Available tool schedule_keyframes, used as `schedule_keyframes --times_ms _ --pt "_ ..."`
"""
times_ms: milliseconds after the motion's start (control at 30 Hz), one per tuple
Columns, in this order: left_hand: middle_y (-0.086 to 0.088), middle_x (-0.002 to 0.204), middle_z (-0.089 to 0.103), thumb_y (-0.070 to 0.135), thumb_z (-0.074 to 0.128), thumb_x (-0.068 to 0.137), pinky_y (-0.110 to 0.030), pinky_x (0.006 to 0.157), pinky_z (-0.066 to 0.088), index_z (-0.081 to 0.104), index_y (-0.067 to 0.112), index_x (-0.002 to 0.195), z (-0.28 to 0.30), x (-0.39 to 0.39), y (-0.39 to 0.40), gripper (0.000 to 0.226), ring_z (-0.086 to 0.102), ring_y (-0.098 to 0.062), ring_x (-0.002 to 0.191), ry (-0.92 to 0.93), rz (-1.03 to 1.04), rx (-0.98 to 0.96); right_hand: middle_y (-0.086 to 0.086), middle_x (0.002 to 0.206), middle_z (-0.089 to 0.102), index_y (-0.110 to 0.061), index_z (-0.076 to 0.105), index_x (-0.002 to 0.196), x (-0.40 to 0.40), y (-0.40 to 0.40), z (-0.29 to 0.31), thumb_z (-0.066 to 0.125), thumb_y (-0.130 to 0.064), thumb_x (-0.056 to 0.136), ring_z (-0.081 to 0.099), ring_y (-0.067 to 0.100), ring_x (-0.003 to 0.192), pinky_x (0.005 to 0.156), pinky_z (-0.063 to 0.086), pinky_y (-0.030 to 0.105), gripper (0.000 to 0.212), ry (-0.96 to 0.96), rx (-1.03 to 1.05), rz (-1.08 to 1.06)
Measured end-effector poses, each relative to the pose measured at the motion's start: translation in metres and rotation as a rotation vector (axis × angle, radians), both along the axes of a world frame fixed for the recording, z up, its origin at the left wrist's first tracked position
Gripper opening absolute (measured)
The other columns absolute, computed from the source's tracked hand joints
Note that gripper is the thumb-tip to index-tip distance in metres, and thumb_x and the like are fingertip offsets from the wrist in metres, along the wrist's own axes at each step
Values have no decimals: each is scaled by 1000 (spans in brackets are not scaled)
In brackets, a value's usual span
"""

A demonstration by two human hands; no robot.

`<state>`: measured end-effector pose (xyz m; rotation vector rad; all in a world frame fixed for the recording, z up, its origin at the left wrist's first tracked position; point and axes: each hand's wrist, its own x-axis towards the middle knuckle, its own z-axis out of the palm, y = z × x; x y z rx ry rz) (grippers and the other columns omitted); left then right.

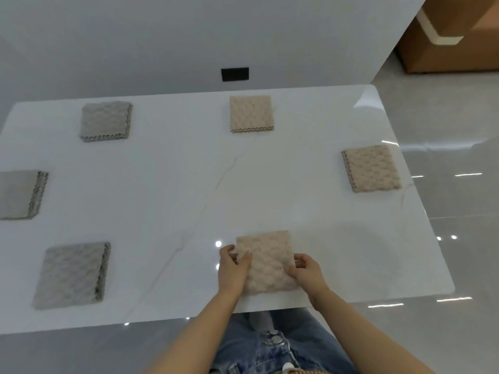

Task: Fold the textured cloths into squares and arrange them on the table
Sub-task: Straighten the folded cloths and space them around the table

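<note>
A folded beige cloth lies on the white tabletop close to its near edge, right of centre. Both hands hold it by its sides. The left hand pinches the cloth's left edge, thumb on top and fingers curled under the upper left corner. The right hand grips the right edge the same way, thumb lying on the textured face and fingers tucked at the side.

Taking this cloth as the landmark: a second beige square sits beyond it and to the right, near the tabletop's right edge; a third beige square sits well beyond it, almost straight ahead, near the far edge. A grey square lies to its left at about the same depth. Another grey square lies further left and farther back, partly cut by the frame. A third grey square sits far back and left. All are well apart.

A black wall plate sits beyond the far edge.
</note>
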<state>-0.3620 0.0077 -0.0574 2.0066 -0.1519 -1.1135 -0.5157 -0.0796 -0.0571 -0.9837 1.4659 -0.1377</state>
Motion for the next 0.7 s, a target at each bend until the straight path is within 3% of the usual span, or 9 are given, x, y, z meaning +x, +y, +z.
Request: schedule_keyframes --times_ms 167,233,300,400,500,600,700 --pt "3 100 57 24 58 94 -24 78 46 49 17 111 -1 5 -3 20 56 -13 91 -38 78 -62 6 95 56 -8 52 121 -1 -3 1 68 0 77 55 19 83 77 51 33 47 98 -108 166" --pt "2 97 60 23 61 91 -27 79 50 57 15 105 -3 7 -7 17 58 -13 88 -80 21 -48 8 105 52 -9 47 128 -1 -9 2 70 -1 75 51 18 88 76 45 28 58 120 -183 226" --pt "-3 98 61 23 66 88 -25 77 52 64 9 103 -7 9 -9 21 59 -13 85 -181 -46 -33 8 119 48 -9 44 132 -2 -14 4 73 -6 76 48 19 98 83 42 27 63 108 -264 255" --pt "3 99 55 19 67 87 -9 71 42 62 16 98 1 12 -9 13 53 -4 84 -264 -162 -112 -1 132 40 -13 40 137 -7 -24 6 73 -13 79 40 13 118 103 34 27 67 46 -521 404" --pt "9 96 61 17 66 87 -9 72 41 59 24 92 14 14 -3 11 56 -5 87 -166 -306 -218 -11 149 26 -23 31 145 -10 -40 9 69 -26 83 22 5 135 112 15 23 73 -3 -800 767" --pt "9 87 64 14 64 89 -17 77 45 60 19 90 25 17 1 7 59 -10 85 6 -378 -303 -11 155 20 -29 30 147 -4 -55 10 63 -39 83 12 6 142 115 10 27 73 -11 -861 1045" --pt "-3 100 71 14 59 93 -24 85 52 60 10 103 32 18 4 11 66 -15 95 164 -363 -342 -1 137 52 -22 55 130 6 -67 14 68 -38 81 39 14 131 108 27 29 53 3 -716 1117"
